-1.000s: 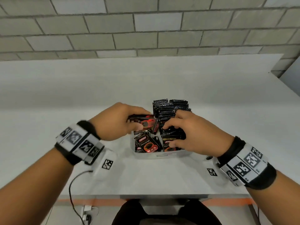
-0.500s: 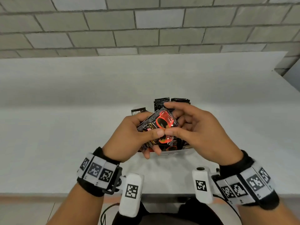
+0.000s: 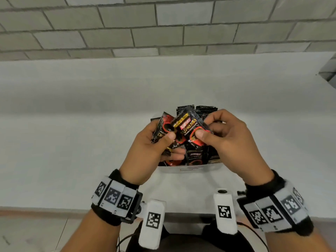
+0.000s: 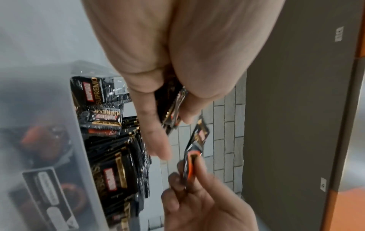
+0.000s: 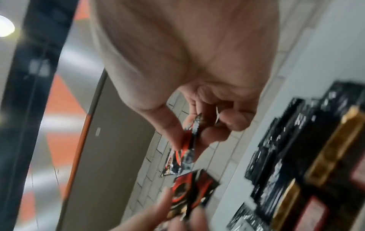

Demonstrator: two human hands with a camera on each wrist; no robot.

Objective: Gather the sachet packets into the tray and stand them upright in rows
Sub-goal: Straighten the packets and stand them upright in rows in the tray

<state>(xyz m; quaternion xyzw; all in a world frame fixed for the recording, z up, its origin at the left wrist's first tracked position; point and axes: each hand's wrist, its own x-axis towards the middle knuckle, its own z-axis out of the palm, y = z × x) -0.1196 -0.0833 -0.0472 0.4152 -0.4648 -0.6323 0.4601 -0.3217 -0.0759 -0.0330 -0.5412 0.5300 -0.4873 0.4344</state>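
Both hands hover just above the white tray (image 3: 190,169). My left hand (image 3: 169,142) grips a small bundle of black-and-red sachets (image 3: 161,128) between thumb and fingers. Thumb and forefinger of my right hand (image 3: 203,131) pinch one sachet (image 3: 189,124) that overlaps the bundle. In the left wrist view the bundle (image 4: 173,109) and the pinched sachet (image 4: 192,162) are slightly apart. The right wrist view shows the pinched sachet (image 5: 187,140) edge-on. Upright sachet rows (image 3: 205,109) fill the tray's back; loose sachets (image 3: 195,157) lie at its front.
The tray sits near the front edge of a white table (image 3: 72,142) against a grey brick wall (image 3: 163,24). White wrist-camera blocks (image 3: 152,220) hang below both wrists. The person's lap and a cable show under the table edge.
The left hand lifted sachets out of the tray's front and both hands rose above it. The right hand left the upright rows and now pinches one sachet at the bundle.
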